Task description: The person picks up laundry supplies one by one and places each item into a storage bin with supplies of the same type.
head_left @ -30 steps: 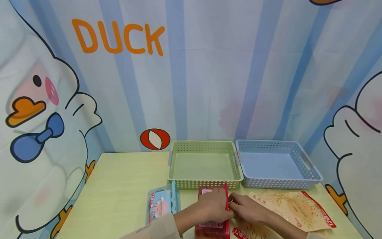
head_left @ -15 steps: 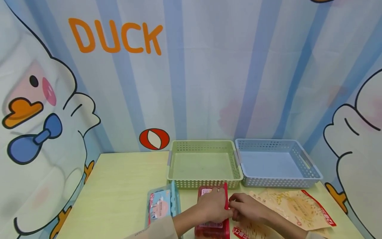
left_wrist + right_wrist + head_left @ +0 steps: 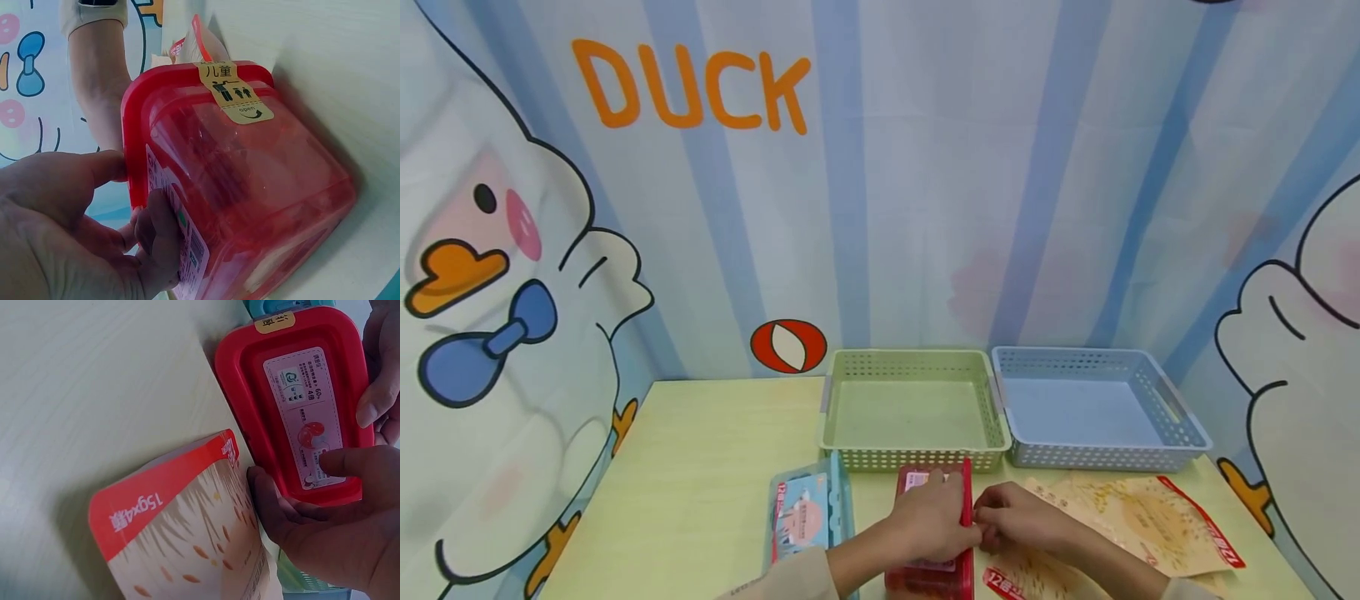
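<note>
Almost no change since the half-second-earlier frame: the red box (image 3: 275,150) and left hand (image 3: 931,517) are shifted only slightly leftward in the head view, and the right hand (image 3: 1030,521) is kept beside the lid (image 3: 256,425). The red box is grasped by the left hand, thumb on the lid rim, fingers on the labelled side. The right hand's fingers are bent at the lid; whether anything is pinched cannot be told.

The red box is tipped on its side on the pale, faintly grained table (image 3: 722,442), in front of the green basket (image 3: 917,461). Its body is translucent, smooth, round-cornered plastic; the lid is opaque red, with a pink label (image 3: 300,381). A tan paper seal (image 3: 234,94) is folded over the edge, "open" printed on it.

A similar light-blue box (image 3: 801,517) is seen left; creased beige pouches (image 3: 1150,525), red-banded, are laid right. The blue basket (image 3: 1108,457) is perforated plastic, like the green one.
</note>
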The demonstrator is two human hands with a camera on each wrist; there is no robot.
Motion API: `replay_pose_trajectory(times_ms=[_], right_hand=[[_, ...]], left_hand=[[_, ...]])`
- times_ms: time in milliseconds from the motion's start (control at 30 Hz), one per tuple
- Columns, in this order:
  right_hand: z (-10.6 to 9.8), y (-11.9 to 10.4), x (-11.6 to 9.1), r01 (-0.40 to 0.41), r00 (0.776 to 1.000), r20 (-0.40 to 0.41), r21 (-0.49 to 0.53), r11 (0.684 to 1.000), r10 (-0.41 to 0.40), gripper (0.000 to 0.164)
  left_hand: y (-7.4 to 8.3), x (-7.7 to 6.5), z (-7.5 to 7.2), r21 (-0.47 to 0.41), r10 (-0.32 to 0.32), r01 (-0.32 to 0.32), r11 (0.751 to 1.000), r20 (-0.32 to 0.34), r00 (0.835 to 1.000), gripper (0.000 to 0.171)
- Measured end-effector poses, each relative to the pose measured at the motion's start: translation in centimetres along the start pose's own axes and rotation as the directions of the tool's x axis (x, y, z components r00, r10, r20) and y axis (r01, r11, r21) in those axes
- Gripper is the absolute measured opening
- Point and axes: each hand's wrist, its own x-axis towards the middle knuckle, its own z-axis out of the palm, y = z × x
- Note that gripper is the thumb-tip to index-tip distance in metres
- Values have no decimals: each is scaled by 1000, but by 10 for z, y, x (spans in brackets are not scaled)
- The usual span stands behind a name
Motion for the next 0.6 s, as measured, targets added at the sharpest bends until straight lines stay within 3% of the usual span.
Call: replay_pose_trajectory(times_ms=[133, 467, 600], right_hand=[[2, 1, 0, 11, 1000, -11, -2, 1000, -11, 19], [5, -1, -2, -4, 999, -39, -44, 999, 3, 19], [5, 1, -2, 0, 999, -47, -41, 999, -2, 18]], left_hand=[[-3, 0, -1, -70, 1, -1, 998, -10, 1000, 33], [-7, -7, 2, -158, 25, -41, 987, -98, 995, 31], [-13, -7, -1, -269, 33, -63, 961, -115, 993, 32]])
